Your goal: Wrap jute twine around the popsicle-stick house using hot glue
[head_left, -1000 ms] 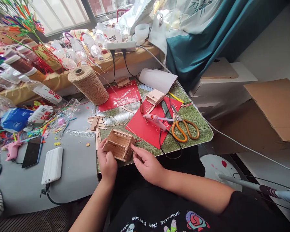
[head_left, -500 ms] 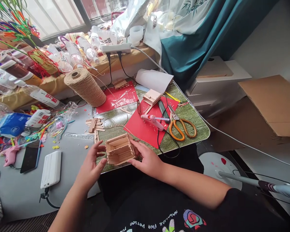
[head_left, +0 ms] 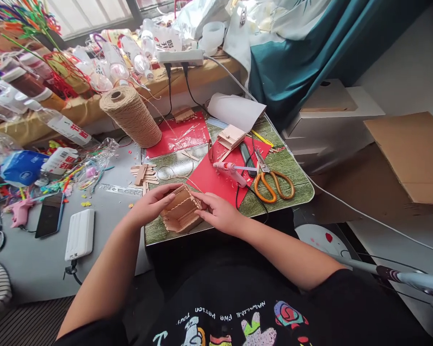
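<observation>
A small open box of wooden craft sticks (head_left: 178,222) is tilted near the front edge of the green wood-grain table, its inside facing me. My left hand (head_left: 149,206) is closed on its upper left side, with the thumb at the rim and the fingers mostly behind it. On the right, my right hand (head_left: 220,211) pinches the box's right wall, thumb and forefinger at the edge. Twine (head_left: 197,181) runs just behind the box. A pile of loose craft sticks (head_left: 144,175) lies beyond my left hand.
Right of my hands are a pink glue gun (head_left: 234,174) on red paper (head_left: 204,177) and orange-handled scissors (head_left: 274,186). Behind stand a smaller stick-built piece (head_left: 232,136) and a twine spool (head_left: 132,117). A white power bank (head_left: 80,234) and phone (head_left: 49,215) lie left.
My left hand has moved up and right from beside the box to grip it. The box has tilted, and my right fingers have shifted along its right wall. The view has shifted slightly.
</observation>
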